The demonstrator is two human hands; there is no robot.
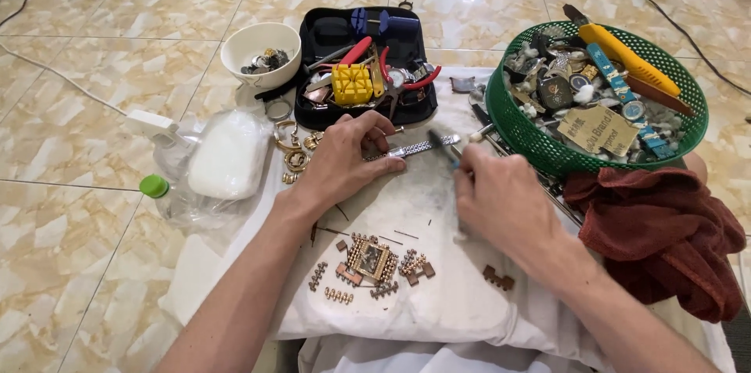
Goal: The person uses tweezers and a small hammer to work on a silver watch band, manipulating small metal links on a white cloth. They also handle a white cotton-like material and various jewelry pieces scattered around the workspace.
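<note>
My left hand (344, 155) presses a silver metal watch band (412, 148) down on the white cloth (438, 295), fingers pinching its left end. My right hand (501, 201) holds a thin blue-handled tool (443, 146) whose tip meets the band's right part. Nearer to me on the cloth lies a gold square watch case (369, 259) with several loose gold and copper band links scattered around it.
A black open tool case (368, 68) with a yellow block and red pliers stands behind the hands. A white bowl (260, 50) of small parts is at back left, a green basket (594, 99) of watches at right, a dark red towel (665, 232) below it. A plastic bag (227, 158) lies left.
</note>
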